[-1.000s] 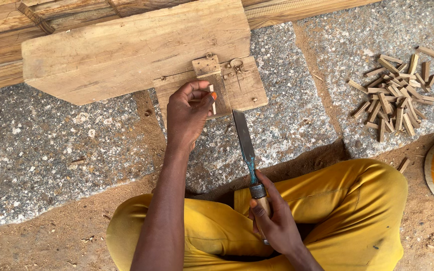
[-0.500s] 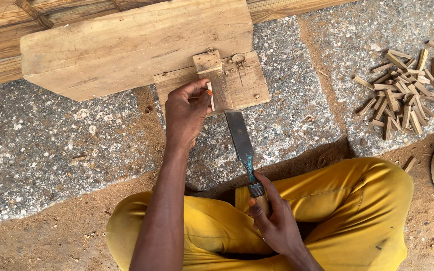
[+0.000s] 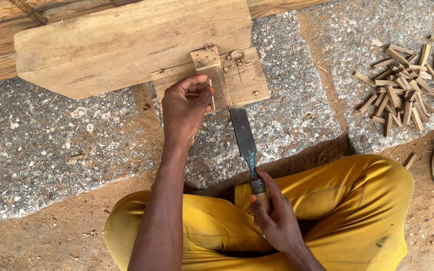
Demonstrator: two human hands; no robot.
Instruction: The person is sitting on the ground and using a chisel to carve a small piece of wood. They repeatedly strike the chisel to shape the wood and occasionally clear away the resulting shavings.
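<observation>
1. Currently the left hand (image 3: 186, 108) pinches a small wooden stick (image 3: 211, 95) upright between thumb and fingertips, standing it on the small wooden block (image 3: 237, 83) at the near edge of the big plank (image 3: 126, 45).
2. Right hand (image 3: 277, 221) is closed around the wooden handle of a broad-bladed knife (image 3: 242, 133); the blade points away from the person, its tip just short of the block, flat over the stone slab (image 3: 51, 150).
3. Judgement: for a clean split, the stick should stand square on the block, the fingertips low and to the side of it, clear of the edge's path.
4. Judgement: the blade wants centring on the stick's top end before any force; a light, controlled press or tap suits so thin a piece.
5. Pile of cut sticks (image 3: 403, 90) lies well apart, toward the slab's far right corner.
6. Risk noted: the thumb sits very near the stick's top.
</observation>
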